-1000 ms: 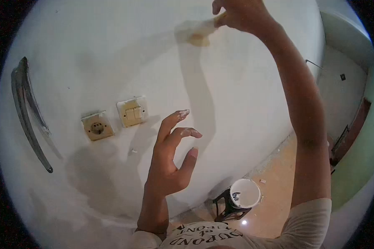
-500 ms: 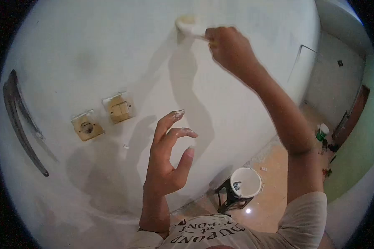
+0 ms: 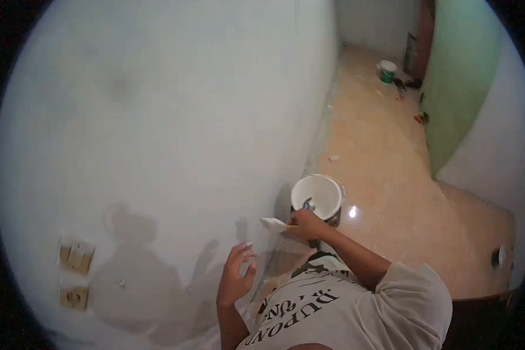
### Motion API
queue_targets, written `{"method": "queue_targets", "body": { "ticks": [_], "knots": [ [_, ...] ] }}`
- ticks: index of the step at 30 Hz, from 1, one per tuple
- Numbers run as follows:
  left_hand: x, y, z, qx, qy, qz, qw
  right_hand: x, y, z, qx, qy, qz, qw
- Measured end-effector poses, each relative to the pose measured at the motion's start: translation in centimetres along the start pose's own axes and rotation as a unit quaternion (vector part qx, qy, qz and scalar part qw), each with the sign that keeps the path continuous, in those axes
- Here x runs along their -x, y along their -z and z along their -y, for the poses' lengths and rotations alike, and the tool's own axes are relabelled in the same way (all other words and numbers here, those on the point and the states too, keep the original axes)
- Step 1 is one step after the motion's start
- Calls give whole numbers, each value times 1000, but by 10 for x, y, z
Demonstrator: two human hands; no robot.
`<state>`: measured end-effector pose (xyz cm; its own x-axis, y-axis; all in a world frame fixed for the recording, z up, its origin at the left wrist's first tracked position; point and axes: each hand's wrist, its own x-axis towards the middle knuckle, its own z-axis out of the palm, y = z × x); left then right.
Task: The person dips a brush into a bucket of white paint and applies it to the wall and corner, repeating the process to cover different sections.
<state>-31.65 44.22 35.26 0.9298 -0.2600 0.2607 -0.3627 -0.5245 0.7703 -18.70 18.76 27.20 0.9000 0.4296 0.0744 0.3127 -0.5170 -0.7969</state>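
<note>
Two hands: yours, both bare, both low in the view.
right hand (image 3: 307,224): closed round the handle of the brush (image 3: 272,223), knuckles just beside the bucket rim.
left hand (image 3: 237,275): holds nothing; fingers loosely spread and a little curled, white smears on the tips. It's near the wall, can't tell if touching.
brush: flat pale head loaded white, pointing left at the wall from your right hand, low down, close to the floor line. Contact with the wall not clear.
change: a second ago your right hand had the brush high on the wall, arm stretched up. Now it's dropped to the bucket's level and your head has swung down and right. The left hand has stayed open throughout.
meaning: the high stroke looks finished, and the work now sits at the bottom strip of wall beside the bucket.
wall (image 3: 157,116): matte grey-white, smooth, cloudy darker patches, soft shadows of your arms on it.
bucket (image 3: 325,195): round white plastic, white inside, something small and dark at the inner rim; stands on the floor close to the wall.
plates (image 3: 76,256): two squarish yellowed switch or socket plates, one above the other, bottom left.
floor (image 3: 379,140): tan, glossy, one light glint, white specks scattered.
far end: small green-and-white pot (image 3: 386,71) near the green wall (image 3: 455,81).
</note>
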Motion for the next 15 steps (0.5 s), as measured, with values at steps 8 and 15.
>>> {"method": "queue_targets", "body": {
  "ticks": [8,15],
  "knots": [
    [-38,-73,57,82,206,158,962,77,-1,-109,-223,-372,9,901],
    [-122,-105,44,59,140,258,954,47,23,-164,-302,-391,-20,869]
  ]
}}
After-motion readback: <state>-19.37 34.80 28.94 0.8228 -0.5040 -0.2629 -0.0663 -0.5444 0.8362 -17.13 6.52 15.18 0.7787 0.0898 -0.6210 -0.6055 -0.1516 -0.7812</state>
